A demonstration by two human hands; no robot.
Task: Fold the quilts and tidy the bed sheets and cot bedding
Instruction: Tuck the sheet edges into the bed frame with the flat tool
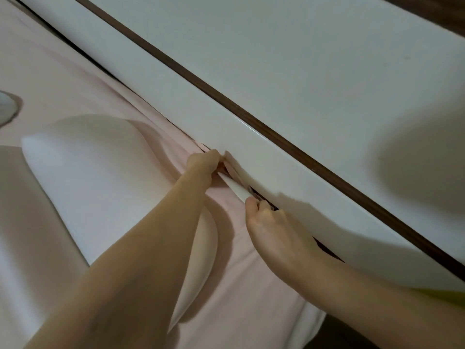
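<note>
Tucking in at the bed's edge: my left hand [205, 161] and right hand [261, 217] each pinch the pink sheet [234, 285] where it meets the white headboard [251, 152], fingers curled into the narrow gap, a pale strip of fabric stretched taut between them. The sheet around my hands lies fairly flat but creases run toward the gap, so this edge looks only part done. A white pillow [88, 177] sits just beside my left arm; no quilts are in view

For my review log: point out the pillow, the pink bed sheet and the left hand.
pillow [83, 177]: head view, its broad top face.
pink bed sheet [63, 79]: head view, flat stretch.
left hand [205, 161]: head view, its back.
</note>
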